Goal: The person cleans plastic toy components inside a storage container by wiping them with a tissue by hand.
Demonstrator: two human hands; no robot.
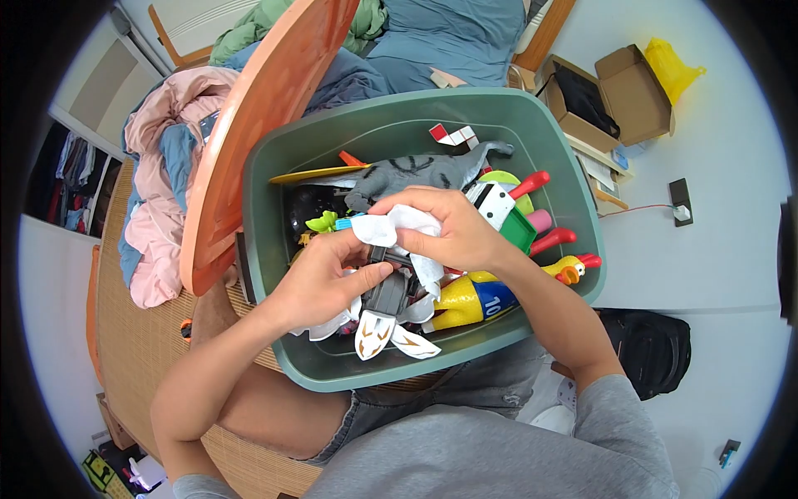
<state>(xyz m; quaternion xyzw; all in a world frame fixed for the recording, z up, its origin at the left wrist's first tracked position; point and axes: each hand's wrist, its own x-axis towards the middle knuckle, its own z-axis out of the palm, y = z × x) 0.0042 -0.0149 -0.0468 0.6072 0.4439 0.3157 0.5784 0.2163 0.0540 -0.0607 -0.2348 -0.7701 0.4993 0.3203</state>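
Over a green bin (549,166) full of toys, my left hand (324,279) is closed on a grey and white toy (386,295) with white and gold pointed parts. My right hand (440,224) pinches a white cloth or wipe (411,220) against the toy's upper end. Behind my hands lies a grey dinosaur toy (416,173). A yellow rubber chicken (465,301) in a blue shirt lies to the right of the held toy. Part of the toy is hidden by my fingers.
An orange lid (249,125) stands tilted at the bin's left side. Pink bedding (158,241) lies farther left. At the back right is an open cardboard box (582,96) beside a yellow bag (665,71). A black backpack (648,353) rests at the right.
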